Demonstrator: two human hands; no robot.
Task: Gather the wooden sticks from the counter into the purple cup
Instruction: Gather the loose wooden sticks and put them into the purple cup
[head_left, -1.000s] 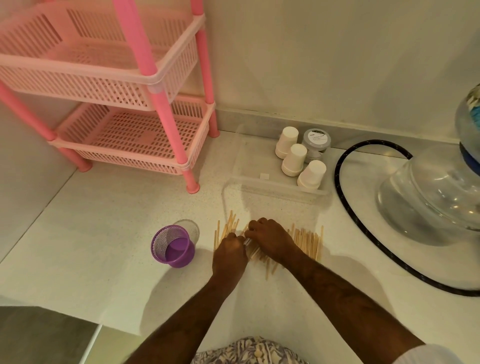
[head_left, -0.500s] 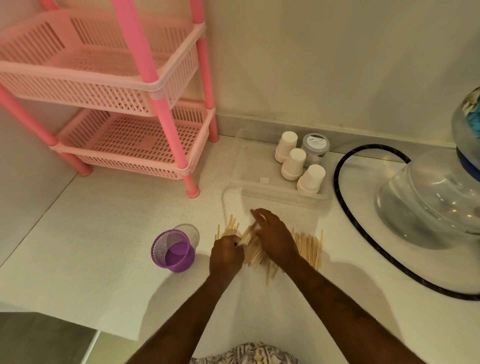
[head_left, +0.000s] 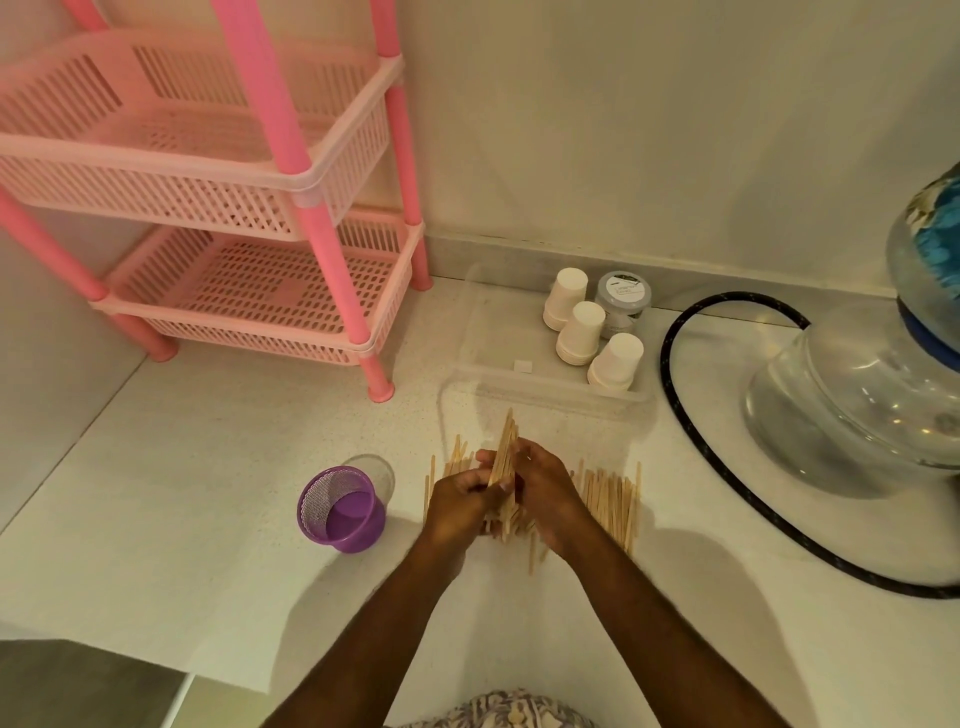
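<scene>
White counter (head_left: 197, 525) under you, pink rack (head_left: 249, 218) at the back corner. Your left hand (head_left: 460, 506) and right hand (head_left: 545, 496) press together around a bundle of wooden sticks (head_left: 505, 457), tips poking up past your fingers; both grips are clamped on that bundle. More loose sticks (head_left: 608, 493) lie flat just right of it. The purple cup (head_left: 343, 509) stands upright just left of the bundle, clear of your left hand.
</scene>
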